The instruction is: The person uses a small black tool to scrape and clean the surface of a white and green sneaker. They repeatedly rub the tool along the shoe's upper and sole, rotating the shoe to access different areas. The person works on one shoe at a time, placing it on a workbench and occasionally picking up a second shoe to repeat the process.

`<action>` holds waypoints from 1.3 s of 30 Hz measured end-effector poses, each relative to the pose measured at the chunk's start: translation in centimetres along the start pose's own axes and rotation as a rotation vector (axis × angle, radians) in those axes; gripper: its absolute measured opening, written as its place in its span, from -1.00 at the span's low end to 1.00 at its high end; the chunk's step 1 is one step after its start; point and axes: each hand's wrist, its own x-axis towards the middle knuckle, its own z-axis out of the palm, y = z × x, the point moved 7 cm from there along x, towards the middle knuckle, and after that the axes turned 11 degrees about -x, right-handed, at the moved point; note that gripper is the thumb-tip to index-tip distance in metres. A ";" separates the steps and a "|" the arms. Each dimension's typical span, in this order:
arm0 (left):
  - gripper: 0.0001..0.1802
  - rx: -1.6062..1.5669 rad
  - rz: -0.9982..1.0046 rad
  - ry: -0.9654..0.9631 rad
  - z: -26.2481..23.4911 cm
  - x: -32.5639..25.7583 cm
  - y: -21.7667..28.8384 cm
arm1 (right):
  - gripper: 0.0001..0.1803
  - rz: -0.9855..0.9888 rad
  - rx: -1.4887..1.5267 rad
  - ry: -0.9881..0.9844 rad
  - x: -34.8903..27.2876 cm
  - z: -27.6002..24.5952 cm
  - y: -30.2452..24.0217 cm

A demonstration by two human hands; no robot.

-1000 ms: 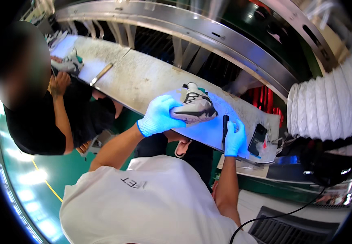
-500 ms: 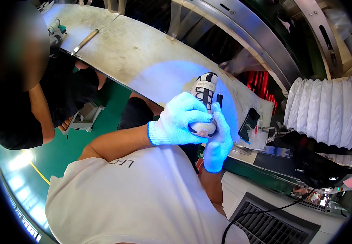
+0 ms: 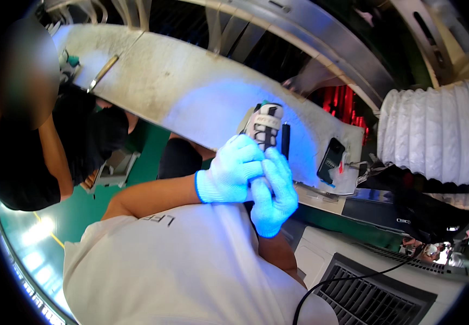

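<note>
Gripping the sneaker (image 3: pixel 264 125) with both gloved hands, you hold it raised above the near edge of the workbench (image 3: pixel 191 92), toe end up and sole side toward the bench. Your left hand (image 3: pixel 229 176) is closed around the lower part of the shoe; your right hand (image 3: pixel 272 189) is wrapped against it just beside the left, fingers curled over the heel region. Both gloves show a blue glow, and the same blue light falls on the bench surface directly behind the shoe.

A slim black tool (image 3: pixel 285 142) lies on the bench just right of the sneaker, partly hidden by it. Farther right on the bench lies a dark phone (image 3: pixel 331 161). A white corrugated duct (image 3: pixel 434 138) stands beyond the right end of the bench. At the far left end of the bench, a second person in a black shirt (image 3: pixel 23 162) sits close to it, with a metal-handled tool (image 3: pixel 103 72) lying on the surface near them. A black cable (image 3: pixel 353 279) runs over the vent grille (image 3: pixel 375 298) below the bench, on your right.
</note>
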 end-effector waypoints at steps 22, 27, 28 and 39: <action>-0.24 -0.987 -0.680 0.639 -14.2 -4.5 -8.0 | -0.54 0.549 -0.228 0.268 -2.2 -2.1 25.5; -0.16 -0.556 -0.177 0.597 -19.7 11.9 -1.3 | -0.54 0.435 -0.253 0.283 -1.9 -2.0 25.0; -0.16 -0.387 -0.120 0.590 -20.0 15.9 0.1 | -0.55 0.460 -0.211 0.271 -2.2 -2.1 24.9; 0.15 0.545 0.061 -0.006 -13.9 49.7 -6.2 | -0.57 0.227 -0.540 0.200 -1.4 -1.7 20.1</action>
